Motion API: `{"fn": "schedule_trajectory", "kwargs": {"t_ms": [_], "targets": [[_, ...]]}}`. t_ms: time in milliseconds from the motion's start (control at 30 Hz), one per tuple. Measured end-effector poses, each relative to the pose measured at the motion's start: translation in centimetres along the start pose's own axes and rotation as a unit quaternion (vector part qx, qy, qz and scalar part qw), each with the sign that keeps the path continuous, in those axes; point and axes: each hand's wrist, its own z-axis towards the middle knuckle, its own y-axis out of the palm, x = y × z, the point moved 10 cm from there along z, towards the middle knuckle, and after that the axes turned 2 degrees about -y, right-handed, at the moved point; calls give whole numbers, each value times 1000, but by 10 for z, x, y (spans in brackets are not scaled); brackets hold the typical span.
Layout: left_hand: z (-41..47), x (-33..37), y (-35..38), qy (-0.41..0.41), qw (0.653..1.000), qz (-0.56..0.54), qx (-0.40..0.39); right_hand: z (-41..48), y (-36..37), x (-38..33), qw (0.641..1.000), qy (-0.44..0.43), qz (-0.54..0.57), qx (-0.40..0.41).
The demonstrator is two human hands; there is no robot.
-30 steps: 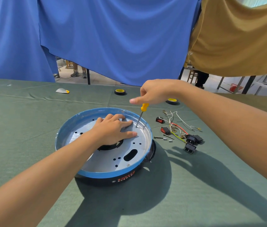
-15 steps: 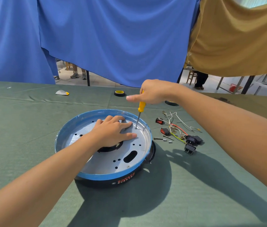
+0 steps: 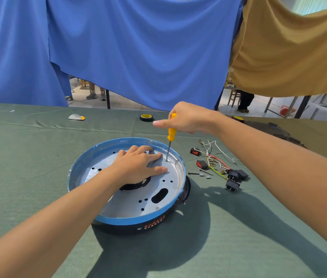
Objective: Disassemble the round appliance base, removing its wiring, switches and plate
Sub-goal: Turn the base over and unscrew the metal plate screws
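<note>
Round appliance base point(image 3: 118, 221) at table point(image 3: 218, 247) centre, left hand point(image 3: 138, 165) flat, fingers spread on its metal plate point(image 3: 134, 199), right hand point(image 3: 184, 118) fisted around yellow screwdriver point(image 3: 171, 135), tip at plate's 1 o'clock, removed wiring point(image 3: 216, 159) and switches point(image 3: 235, 176) at base's 3 o'clock

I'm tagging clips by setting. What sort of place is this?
Probably a makeshift workshop station: a green cloth-covered table, hanging blue and tan sheets as dividers, and removed wiring and switches beside the appliance base.
</note>
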Motion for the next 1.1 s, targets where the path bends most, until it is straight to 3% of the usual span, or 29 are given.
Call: {"fn": "schedule_trajectory", "kwargs": {"t_ms": [100,267,367,600,767,1000,1100], "targets": [[0,0,0,-4,1000,0,-4,1,-5,-1,999,-17,-20,44],[0,1,0,-5,1000,0,-6,3,-6,1,999,-9,-53,4],[0,1,0,-2,1000,-1,-2,3,-10,-1,994,-11,-98,40],[-1,1,0,-2,1000,-1,-5,6,-5,0,995,-5,-94,19],[-1,1,-1,-1,1000,-2,-5,5,-11,0,991,-8,-117,65],[-2,1,-1,-3,1000,-6,-2,4,-5,-1,996,-5,-80,23],[-2,1,-1,-4,1000,-8,0,4,-9,-5,993,-13,-101,60]]}}
